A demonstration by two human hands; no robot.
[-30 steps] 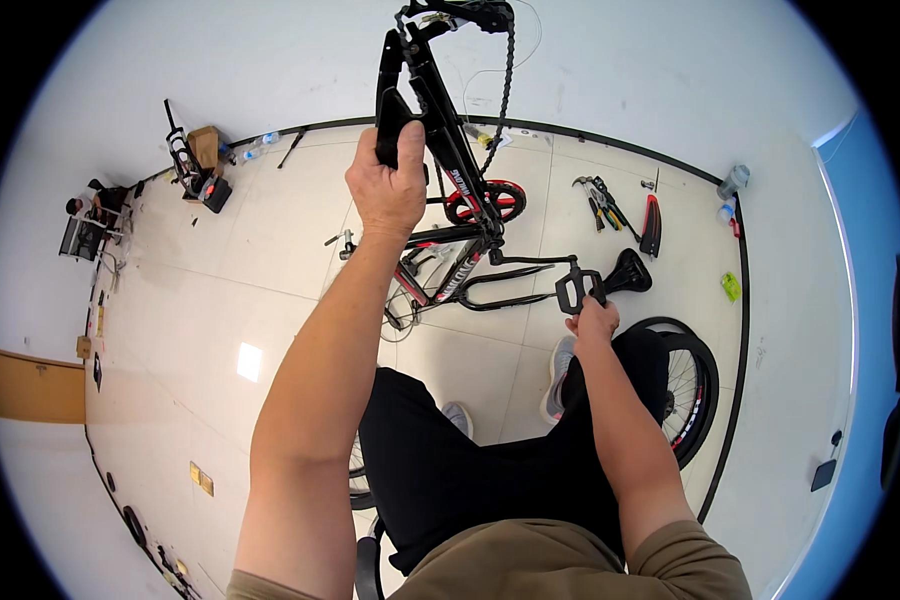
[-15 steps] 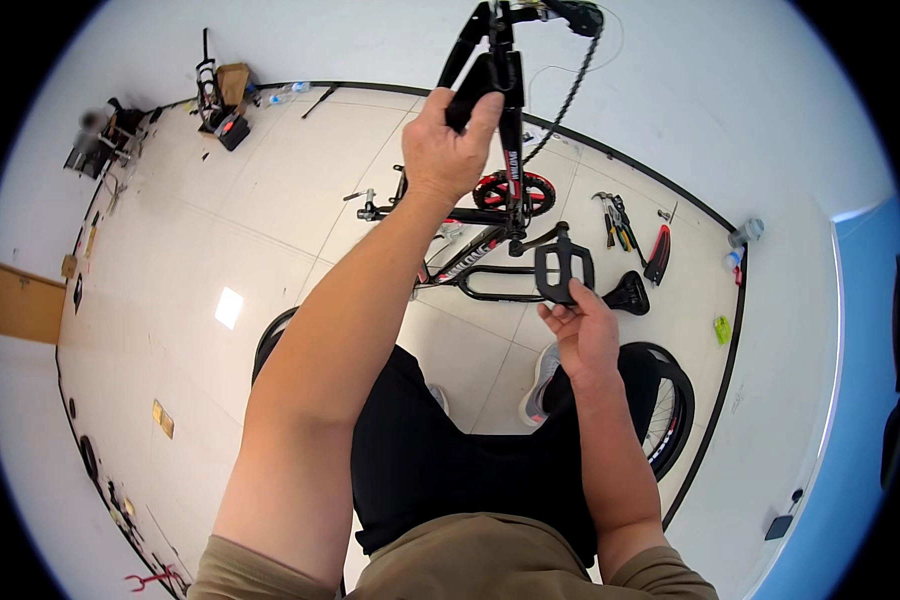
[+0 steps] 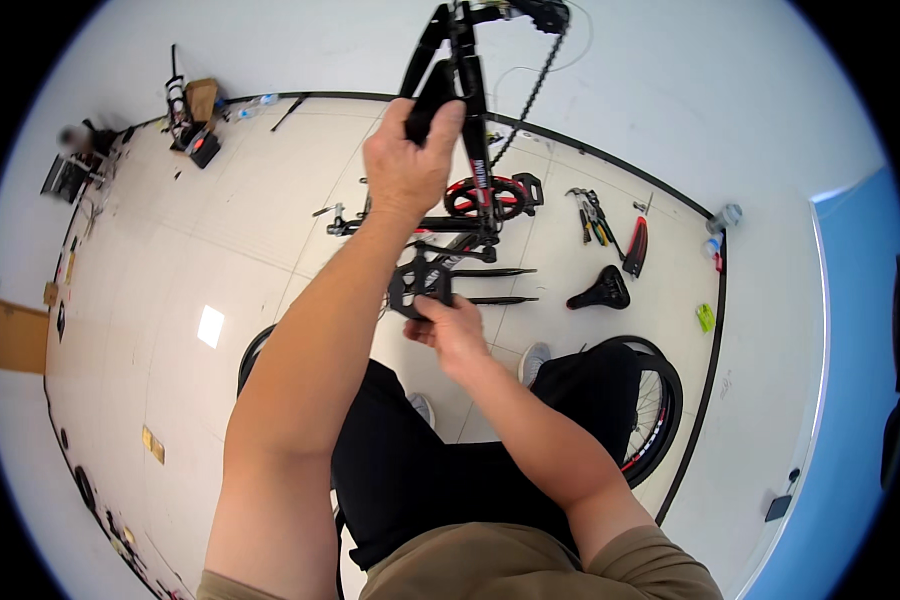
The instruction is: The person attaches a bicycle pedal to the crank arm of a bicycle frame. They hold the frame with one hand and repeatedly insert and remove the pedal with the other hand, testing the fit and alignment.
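Observation:
A black bicycle frame [image 3: 478,165] with red trim stands upended in front of me. My left hand [image 3: 408,165] is wrapped round a broad black part of it, near the top. Lower down, my right hand [image 3: 454,332] grips a black pedal [image 3: 402,290] by its near edge. That pedal sits on a crank arm [image 3: 458,254], which points left. Behind the frame's tubes shows a red and black chainring [image 3: 460,198], with the other pedal [image 3: 533,192] to its right. From the top hangs a loose black chain [image 3: 532,106].
On the tiled floor to the right lie a black saddle [image 3: 602,290], several hand tools [image 3: 592,218] and a red and black part [image 3: 637,246]. A wheel [image 3: 660,420] is beside my right leg. Far left stand a cardboard box [image 3: 202,100] and a bicycle fork [image 3: 177,100].
My right hand has swung the pedal and crank arm from the right of the frame round to its left. The left hand keeps its grip. The whole view has shifted slightly.

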